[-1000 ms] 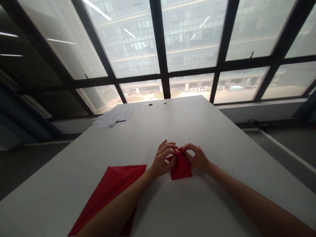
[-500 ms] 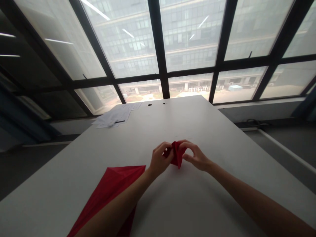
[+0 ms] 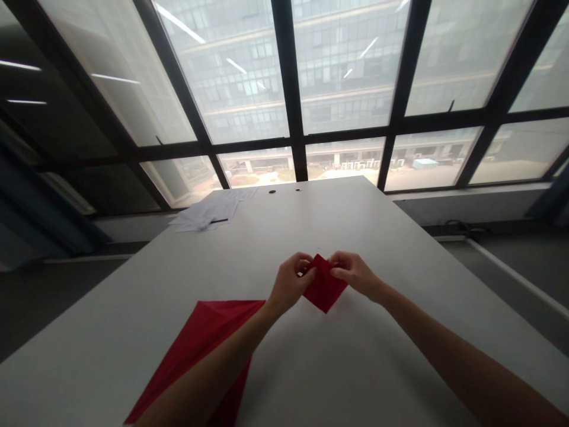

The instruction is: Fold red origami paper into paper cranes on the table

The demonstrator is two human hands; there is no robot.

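Observation:
A small folded red paper (image 3: 325,293) shows as a diamond, one corner pointing toward me, over the white table. My left hand (image 3: 295,279) pinches its left upper edge between thumb and fingers. On the other side, my right hand (image 3: 354,273) pinches the right upper edge, thumb in front and fingers behind. The fingertips behind the paper are hidden. A larger red sheet (image 3: 208,326) with crease lines lies flat to the left, partly covered by my left forearm.
The white table (image 3: 338,219) stretches away toward tall windows with dark frames (image 3: 293,89). Several white papers (image 3: 207,210) lie at its far left, with a dark pen (image 3: 219,221) on them. Two small holes are near the far edge. A pipe (image 3: 511,273) runs along the floor at right.
The small red paper has gone from a narrow, edge-on fold to a flat open diamond facing me. My right thumb has closed onto its edge.

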